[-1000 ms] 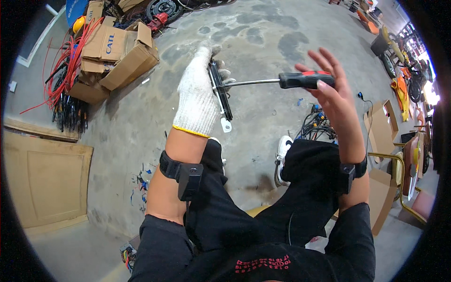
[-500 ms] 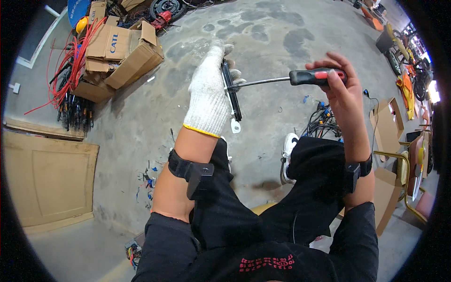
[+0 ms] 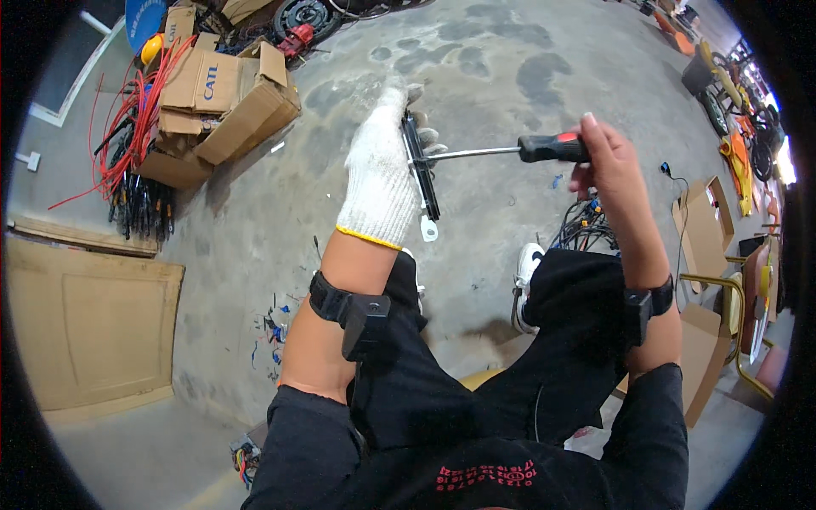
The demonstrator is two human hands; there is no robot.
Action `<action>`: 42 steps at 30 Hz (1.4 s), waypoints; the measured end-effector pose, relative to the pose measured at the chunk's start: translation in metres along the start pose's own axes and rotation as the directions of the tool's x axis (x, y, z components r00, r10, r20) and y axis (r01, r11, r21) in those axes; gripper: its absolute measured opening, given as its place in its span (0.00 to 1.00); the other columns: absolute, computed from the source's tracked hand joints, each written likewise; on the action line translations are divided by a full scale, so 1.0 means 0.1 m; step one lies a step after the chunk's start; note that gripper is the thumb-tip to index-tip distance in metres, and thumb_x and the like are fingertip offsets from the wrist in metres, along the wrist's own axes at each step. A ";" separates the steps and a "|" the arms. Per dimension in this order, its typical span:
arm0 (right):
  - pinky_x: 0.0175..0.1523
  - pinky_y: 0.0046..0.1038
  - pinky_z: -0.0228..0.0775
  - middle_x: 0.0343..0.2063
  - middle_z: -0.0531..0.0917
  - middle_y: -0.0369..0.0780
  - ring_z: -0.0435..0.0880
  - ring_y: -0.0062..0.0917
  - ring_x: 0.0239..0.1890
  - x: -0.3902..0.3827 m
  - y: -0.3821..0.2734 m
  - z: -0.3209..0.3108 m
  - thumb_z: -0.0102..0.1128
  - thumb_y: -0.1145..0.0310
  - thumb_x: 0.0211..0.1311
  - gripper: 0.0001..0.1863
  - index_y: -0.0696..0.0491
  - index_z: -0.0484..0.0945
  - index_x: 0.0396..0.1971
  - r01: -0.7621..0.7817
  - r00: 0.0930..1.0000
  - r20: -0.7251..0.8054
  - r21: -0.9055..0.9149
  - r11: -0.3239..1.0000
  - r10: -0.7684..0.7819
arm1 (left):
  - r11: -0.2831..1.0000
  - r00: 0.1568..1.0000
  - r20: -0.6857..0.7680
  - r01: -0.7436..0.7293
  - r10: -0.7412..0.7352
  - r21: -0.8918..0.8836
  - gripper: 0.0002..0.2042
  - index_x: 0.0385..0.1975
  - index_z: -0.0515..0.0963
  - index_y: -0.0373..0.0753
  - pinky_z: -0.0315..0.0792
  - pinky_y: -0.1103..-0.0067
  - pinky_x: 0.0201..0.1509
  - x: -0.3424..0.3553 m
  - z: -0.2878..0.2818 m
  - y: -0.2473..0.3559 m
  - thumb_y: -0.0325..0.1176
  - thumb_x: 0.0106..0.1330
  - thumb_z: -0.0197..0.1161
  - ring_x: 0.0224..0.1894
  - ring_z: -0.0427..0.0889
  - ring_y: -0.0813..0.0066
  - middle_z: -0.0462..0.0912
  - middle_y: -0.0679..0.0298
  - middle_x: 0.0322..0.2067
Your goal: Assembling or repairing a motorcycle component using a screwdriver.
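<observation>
Workshop interior: grey concrete floor [image 3: 476, 246], darkly stained in patches.

Nearest: black wrist straps [image 3: 330, 299], two, each carrying a box unit. White shoes [image 3: 529, 263], two, on the floor.

Left grip [image 3: 380, 170], one: in a white knitted glove [image 3: 367, 204], curled closed around a black bar.

Black bar [image 3: 425, 177], one: long, slim, held above the floor ahead of the shoes. White tab [image 3: 429, 229] with hole, one, at its near end; whether attached, cannot tell.

Screwdriver [image 3: 537, 149], one: black-and-red handle, shaft running crosswise to the bar's middle. Tip not clearly visible; seating cannot be told.

Right grip [image 3: 614, 161], one: bare, thumb and fingers closed on the handle's butt end.

Step, as judged: driver being worked against the bar. Next move calls for a steady bar, the shaft kept in line and a turn from the wrist.

Farther: cable tangle [image 3: 586, 228], one, strands uncountable; open carton [image 3: 704, 225], one, at right.

Farthest, left: cardboard boxes [image 3: 204, 81], at least two; red cable bundle [image 3: 140, 110], one; yellow helmet [image 3: 151, 48], one; wheel [image 3: 299, 12], one.
</observation>
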State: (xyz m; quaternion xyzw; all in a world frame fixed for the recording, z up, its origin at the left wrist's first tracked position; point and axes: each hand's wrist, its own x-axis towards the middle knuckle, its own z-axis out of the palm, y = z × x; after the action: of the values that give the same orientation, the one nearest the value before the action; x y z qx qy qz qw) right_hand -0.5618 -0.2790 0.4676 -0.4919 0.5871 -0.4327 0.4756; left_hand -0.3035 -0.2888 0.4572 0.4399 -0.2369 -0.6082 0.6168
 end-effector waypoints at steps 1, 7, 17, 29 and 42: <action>0.22 0.22 0.71 0.30 0.81 0.39 0.80 0.19 0.19 0.01 -0.03 -0.05 0.50 0.50 0.71 0.24 0.59 0.76 0.43 -0.009 0.997 0.083 0.007 1.000 0.008 | 1.000 1.000 -0.020 0.007 -0.007 0.030 0.18 0.45 0.78 0.38 0.77 0.73 0.27 0.00 0.02 0.01 0.47 0.72 0.54 0.25 0.79 0.72 0.77 0.63 0.29; 0.57 0.35 0.74 0.60 0.70 0.48 0.77 0.31 0.57 -0.09 0.04 0.02 0.50 0.59 0.70 0.27 0.60 0.64 0.61 0.399 0.887 0.095 0.338 0.853 -0.452 | 1.000 0.999 -0.028 0.016 -0.016 0.013 0.18 0.44 0.79 0.38 0.77 0.74 0.28 -0.05 0.03 0.03 0.48 0.72 0.54 0.26 0.79 0.72 0.77 0.62 0.29; 0.49 0.27 0.76 0.44 0.80 0.44 0.83 0.28 0.44 -0.04 0.02 -0.04 0.55 0.63 0.68 0.24 0.61 0.68 0.59 0.062 0.978 0.193 0.087 0.994 -0.078 | 0.999 0.999 -0.038 0.039 -0.039 0.008 0.18 0.45 0.79 0.39 0.76 0.76 0.28 -0.08 0.06 0.05 0.48 0.71 0.55 0.25 0.77 0.75 0.75 0.64 0.30; 0.36 0.24 0.76 0.29 0.84 0.40 0.85 0.23 0.28 -0.02 0.05 -0.03 0.54 0.59 0.70 0.18 0.59 0.78 0.46 0.057 0.988 0.146 -0.032 0.998 -0.052 | 0.997 0.996 -0.060 0.074 -0.073 0.023 0.16 0.43 0.79 0.39 0.77 0.74 0.27 -0.02 0.03 0.05 0.46 0.71 0.55 0.25 0.79 0.71 0.77 0.63 0.28; 0.42 0.27 0.80 0.37 0.82 0.43 0.86 0.30 0.35 -0.04 0.02 -0.01 0.50 0.53 0.72 0.24 0.60 0.74 0.52 -0.032 0.996 0.091 0.120 0.992 0.021 | 0.999 0.999 -0.032 0.034 -0.033 0.024 0.17 0.44 0.79 0.38 0.78 0.73 0.28 -0.06 0.05 0.05 0.46 0.73 0.53 0.25 0.79 0.70 0.78 0.60 0.30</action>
State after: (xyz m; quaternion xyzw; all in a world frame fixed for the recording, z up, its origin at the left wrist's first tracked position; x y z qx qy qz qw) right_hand -0.5629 -0.2748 0.4659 -0.4730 0.5442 -0.4386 0.5364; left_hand -0.3061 -0.2847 0.4655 0.4608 -0.2270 -0.6084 0.6050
